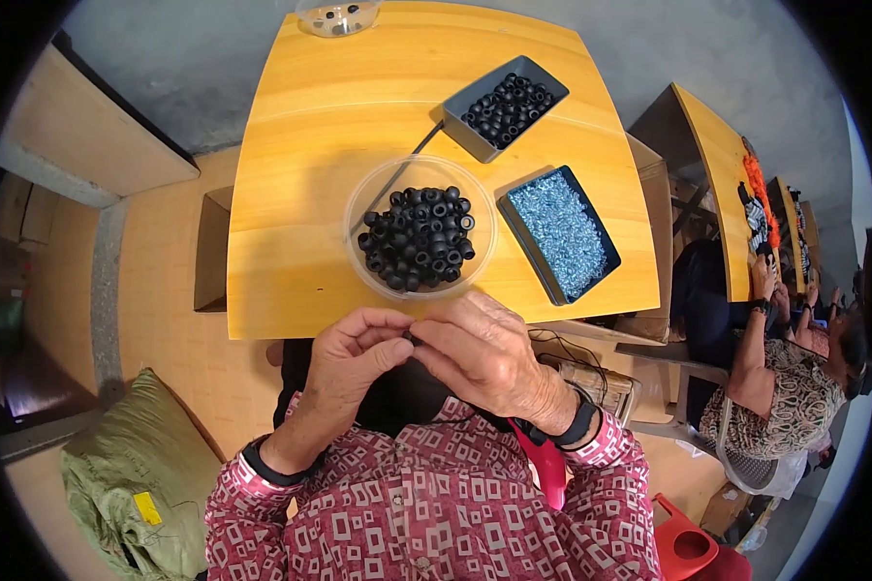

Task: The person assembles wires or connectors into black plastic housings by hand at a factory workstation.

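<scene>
My left hand point(357, 358) and my right hand point(482, 351) meet just below the table's front edge, fingertips pinched together. Between them shows a small black piece point(410, 338), mostly covered by the fingers; it resembles the hollow black pieces nearby. Right beyond my hands stands a clear round bowl point(355, 198) heaped with short, hollow black pieces point(417, 237). To its right lies a dark tray point(550, 290) filled with tiny clear, pale-blue pieces point(560, 232). Farther back, a grey tray point(465, 138) holds more hollow black pieces point(512, 105).
The yellow wooden table point(291, 194) carries another clear bowl point(312, 21) at its far left corner. A black cable point(424, 141) runs behind the near bowl. A green sack point(131, 465) sits on the floor at left. Other people point(785, 397) work at tables on the right.
</scene>
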`<state>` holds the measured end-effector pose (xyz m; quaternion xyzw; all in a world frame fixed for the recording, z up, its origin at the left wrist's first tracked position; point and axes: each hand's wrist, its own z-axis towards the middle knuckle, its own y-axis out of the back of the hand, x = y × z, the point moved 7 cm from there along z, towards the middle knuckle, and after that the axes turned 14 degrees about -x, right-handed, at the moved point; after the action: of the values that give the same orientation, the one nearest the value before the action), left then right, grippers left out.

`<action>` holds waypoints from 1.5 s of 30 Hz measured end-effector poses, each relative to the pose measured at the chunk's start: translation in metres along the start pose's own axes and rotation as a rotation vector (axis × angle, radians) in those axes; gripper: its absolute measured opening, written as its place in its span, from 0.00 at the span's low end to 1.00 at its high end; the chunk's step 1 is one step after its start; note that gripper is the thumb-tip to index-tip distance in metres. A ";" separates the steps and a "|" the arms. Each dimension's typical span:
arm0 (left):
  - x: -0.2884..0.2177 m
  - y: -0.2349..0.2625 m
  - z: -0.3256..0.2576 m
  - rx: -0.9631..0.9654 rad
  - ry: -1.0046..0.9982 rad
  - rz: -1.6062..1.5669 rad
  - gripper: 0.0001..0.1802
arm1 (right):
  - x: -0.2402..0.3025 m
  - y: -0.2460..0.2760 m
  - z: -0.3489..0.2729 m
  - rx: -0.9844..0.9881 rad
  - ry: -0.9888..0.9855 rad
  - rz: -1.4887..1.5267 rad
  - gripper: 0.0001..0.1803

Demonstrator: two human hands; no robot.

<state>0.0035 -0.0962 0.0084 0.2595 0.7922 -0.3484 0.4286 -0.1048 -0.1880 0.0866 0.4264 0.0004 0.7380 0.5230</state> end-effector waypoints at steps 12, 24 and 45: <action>0.006 -0.003 -0.008 0.006 0.314 -0.090 0.11 | -0.079 0.095 0.031 -0.020 -0.183 -0.617 0.12; -0.006 -0.018 -0.008 0.049 0.323 -0.170 0.12 | -0.111 0.072 0.030 0.115 -0.165 -0.682 0.05; -0.005 -0.021 -0.002 0.054 0.303 -0.213 0.12 | -0.131 0.094 0.019 -0.112 -0.526 -0.319 0.05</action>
<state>-0.0102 -0.1083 0.0202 0.2351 0.8610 -0.3699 0.2581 -0.1541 -0.3402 0.0582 0.5678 -0.1087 0.5099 0.6371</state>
